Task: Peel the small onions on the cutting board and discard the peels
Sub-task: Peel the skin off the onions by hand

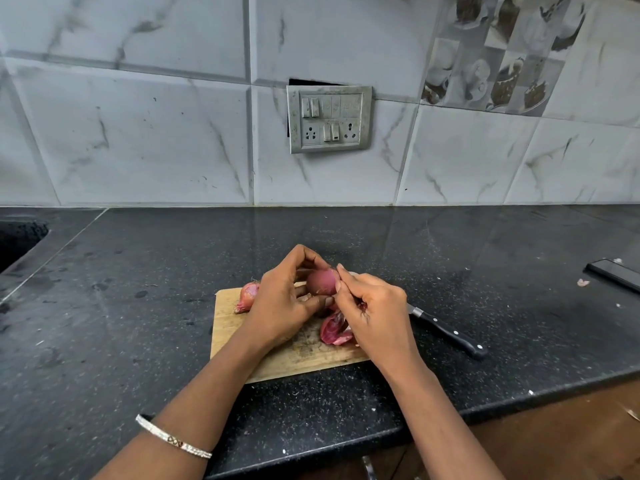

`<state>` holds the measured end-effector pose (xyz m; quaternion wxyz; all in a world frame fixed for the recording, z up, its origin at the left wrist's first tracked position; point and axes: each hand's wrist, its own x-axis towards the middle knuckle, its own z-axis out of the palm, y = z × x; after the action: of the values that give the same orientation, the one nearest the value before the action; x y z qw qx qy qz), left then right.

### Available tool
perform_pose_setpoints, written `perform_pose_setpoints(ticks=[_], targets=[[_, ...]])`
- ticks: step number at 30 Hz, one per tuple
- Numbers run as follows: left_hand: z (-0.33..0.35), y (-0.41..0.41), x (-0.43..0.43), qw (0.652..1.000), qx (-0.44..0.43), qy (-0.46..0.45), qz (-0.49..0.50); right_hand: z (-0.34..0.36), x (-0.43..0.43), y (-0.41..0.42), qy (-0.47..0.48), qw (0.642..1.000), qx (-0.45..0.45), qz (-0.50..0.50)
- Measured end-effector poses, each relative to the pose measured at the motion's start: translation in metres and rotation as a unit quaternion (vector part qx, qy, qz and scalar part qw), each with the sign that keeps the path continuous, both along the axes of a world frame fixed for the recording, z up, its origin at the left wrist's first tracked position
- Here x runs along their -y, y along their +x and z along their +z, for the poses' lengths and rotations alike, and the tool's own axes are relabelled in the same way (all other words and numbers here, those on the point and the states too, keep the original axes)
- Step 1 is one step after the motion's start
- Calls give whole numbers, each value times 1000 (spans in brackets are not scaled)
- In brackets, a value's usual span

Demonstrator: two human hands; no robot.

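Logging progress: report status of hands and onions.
Left hand grips onion; right hand pinches its skin. Peels lie on cutting board. Second onion behind left hand. Knife aside.

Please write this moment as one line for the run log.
step: peeling; left hand: holds onion; right hand: fingers pinch onion skin; unpeeled onion: on cutting board; peels: on board; knife: beside board

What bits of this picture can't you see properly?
Head view:
Knife blade: behind the right hand; only the handle shows.
Onion underside: covered by the left hand.
Cutting board far edge: mostly behind both hands.
Dark flat thing on the right: cut off by the picture edge.
Switch panel markings: too small.
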<state>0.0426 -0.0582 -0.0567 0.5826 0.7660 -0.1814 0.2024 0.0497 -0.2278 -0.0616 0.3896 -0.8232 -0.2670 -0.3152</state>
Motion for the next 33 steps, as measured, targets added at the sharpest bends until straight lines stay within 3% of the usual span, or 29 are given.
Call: perform_pose_setpoints(ticks=[21,33], targets=[[-1,2,-2,999,-5,33,39,5,0,-9,19,998,36,-38],[3,-3,1,997,-5,55,61,4,-2,-6,-40,991,83,-96]])
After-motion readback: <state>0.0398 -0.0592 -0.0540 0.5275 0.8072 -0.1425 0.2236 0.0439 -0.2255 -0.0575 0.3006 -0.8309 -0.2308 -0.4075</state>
